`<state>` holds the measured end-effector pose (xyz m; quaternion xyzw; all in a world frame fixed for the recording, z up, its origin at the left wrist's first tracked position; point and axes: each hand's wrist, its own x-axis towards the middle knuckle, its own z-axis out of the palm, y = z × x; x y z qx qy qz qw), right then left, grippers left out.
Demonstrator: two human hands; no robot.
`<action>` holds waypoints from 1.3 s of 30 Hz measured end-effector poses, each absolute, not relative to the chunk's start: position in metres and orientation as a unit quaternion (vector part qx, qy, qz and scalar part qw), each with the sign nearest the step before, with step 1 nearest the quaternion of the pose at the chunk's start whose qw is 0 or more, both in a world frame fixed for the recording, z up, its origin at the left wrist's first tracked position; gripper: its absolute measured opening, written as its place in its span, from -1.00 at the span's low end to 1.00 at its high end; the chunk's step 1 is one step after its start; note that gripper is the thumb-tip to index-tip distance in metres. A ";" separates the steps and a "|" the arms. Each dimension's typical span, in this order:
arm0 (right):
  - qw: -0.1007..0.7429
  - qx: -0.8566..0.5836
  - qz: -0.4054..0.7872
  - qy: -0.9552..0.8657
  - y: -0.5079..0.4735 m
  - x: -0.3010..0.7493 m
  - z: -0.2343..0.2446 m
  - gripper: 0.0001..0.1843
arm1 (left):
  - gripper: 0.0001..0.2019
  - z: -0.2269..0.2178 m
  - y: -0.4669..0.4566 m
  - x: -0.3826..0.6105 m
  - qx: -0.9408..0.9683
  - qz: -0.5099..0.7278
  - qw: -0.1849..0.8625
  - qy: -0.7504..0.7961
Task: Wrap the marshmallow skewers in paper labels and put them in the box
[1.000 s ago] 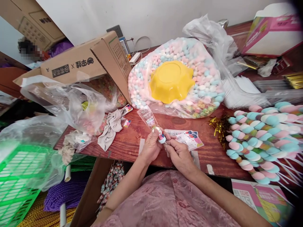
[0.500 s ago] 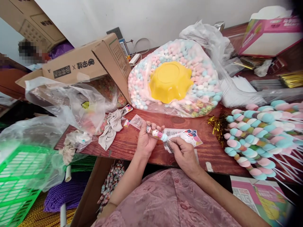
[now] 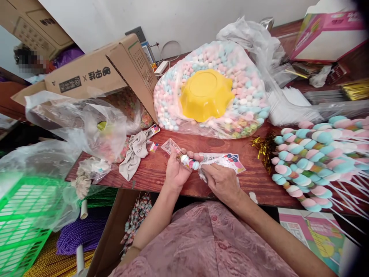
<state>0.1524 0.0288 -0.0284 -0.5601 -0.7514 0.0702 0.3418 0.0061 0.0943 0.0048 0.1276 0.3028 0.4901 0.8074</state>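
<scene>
Left fingers (image 3: 173,157) half-curled round wrapped sweets (image 3: 189,162), right fingers (image 3: 212,170) pinching the wrapper (image 3: 202,175)

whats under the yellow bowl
The bowl sits base up on a big clear bag of pink, blue and white sweets, which show to its left, right and behind. What lies directly beneath it is covered.

Clear printed packet (image 3: 185,158), white, pink and pale-blue rounded pieces (image 3: 194,165) inside, slanting between both hands (image 3: 176,172)

L hand (image 3: 176,172) palm up, curled; R hand (image 3: 223,182) nr it, palm dn.
</scene>
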 end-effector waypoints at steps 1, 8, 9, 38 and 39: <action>0.324 -0.564 0.031 -0.759 0.029 0.155 -0.031 -0.67 | -0.43 0.005 0.096 0.005 0.114 0.483 0.813 0.305; 0.283 -0.554 -0.058 -0.781 0.027 0.154 -0.040 -0.68 | -0.41 0.001 0.097 0.008 0.082 0.487 0.807 0.323; 0.278 -0.553 -0.058 -0.783 0.026 0.153 -0.040 -0.68 | -0.45 0.001 0.095 0.011 0.091 0.497 0.800 0.323; 0.344 -0.533 0.022 -0.772 0.026 0.138 -0.039 -0.68 | -0.72 -0.016 0.070 0.017 0.236 0.474 0.795 0.297; 0.347 -0.529 0.027 -0.774 0.025 0.137 -0.037 -0.67 | -0.72 -0.017 0.069 0.019 0.230 0.477 0.794 0.299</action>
